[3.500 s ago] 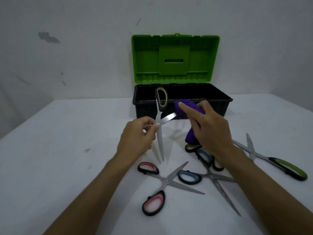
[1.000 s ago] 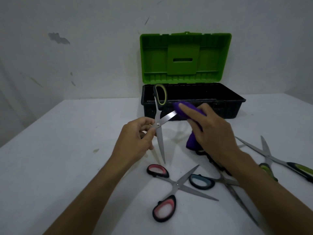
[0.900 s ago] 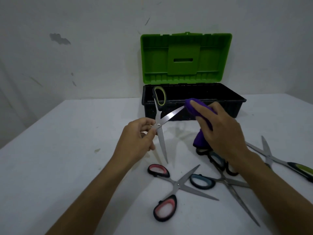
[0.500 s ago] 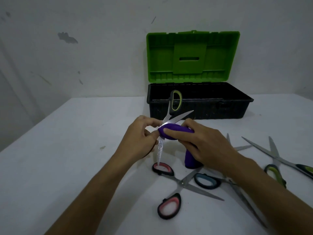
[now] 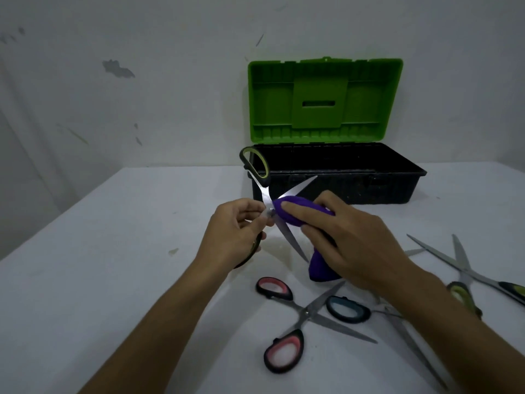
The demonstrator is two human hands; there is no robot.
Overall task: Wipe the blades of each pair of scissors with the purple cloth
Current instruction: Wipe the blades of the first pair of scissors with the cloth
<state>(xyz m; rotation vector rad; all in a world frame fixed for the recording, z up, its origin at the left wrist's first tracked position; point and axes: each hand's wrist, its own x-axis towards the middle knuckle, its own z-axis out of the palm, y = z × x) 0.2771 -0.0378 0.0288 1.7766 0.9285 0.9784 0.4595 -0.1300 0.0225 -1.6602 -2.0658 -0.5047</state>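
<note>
The left hand [image 5: 235, 237] pinches an opened pair of green scissors [image 5: 268, 194] at the pivot, above the desk [image 5: 99, 280], thumb and fingers curled round the joint. One handle loop points up and away, in front of the left end of the toolbox [image 5: 341, 177]; the other handle is mostly hidden under the palm. One blade slants up to the right, the other down to the right.

The right hand [image 5: 352, 237] grips the purple cloth [image 5: 295, 211], fingers curled over it, and presses it against the blades just beside the pivot, touching the left hand's fingertips. A tail of the cloth hangs down below the right palm to the desk.

On the desk near the person lie red scissors [image 5: 295, 319], opened in a cross, and blue scissors [image 5: 349, 309] just to their right, partly under the right forearm. Further right a second green pair [image 5: 466, 271] lies open, and another green handle shows beside the right forearm.

The toolbox stands at the back against the wall, its black base open and green lid [image 5: 324, 98] upright.
</note>
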